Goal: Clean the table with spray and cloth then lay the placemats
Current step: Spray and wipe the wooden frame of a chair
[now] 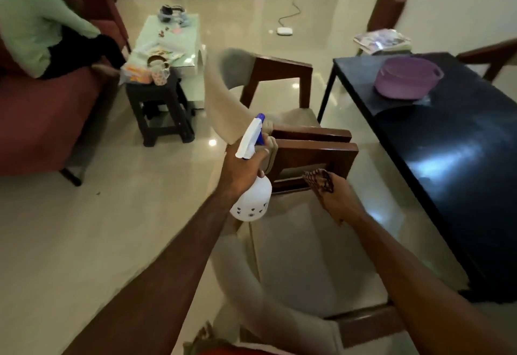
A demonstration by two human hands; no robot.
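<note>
Gripping the white plastic spray bottle [251,195] in my left hand [240,171], I bunch the dark patterned cloth [320,179] in my right hand [340,201] (both carried ready) beside the unwiped glossy black table [461,142].

- Both bare arms reach forward and away from the body, from the bottom of the view toward its middle.
- The left hand [240,167] is raised with its back to the camera, fingers curled round the neck of a white spray bottle [251,181].
- The right hand [337,198] sits lower and to the right, wrist bent, fingers pinching a dark patterned cloth [320,178].
</note>
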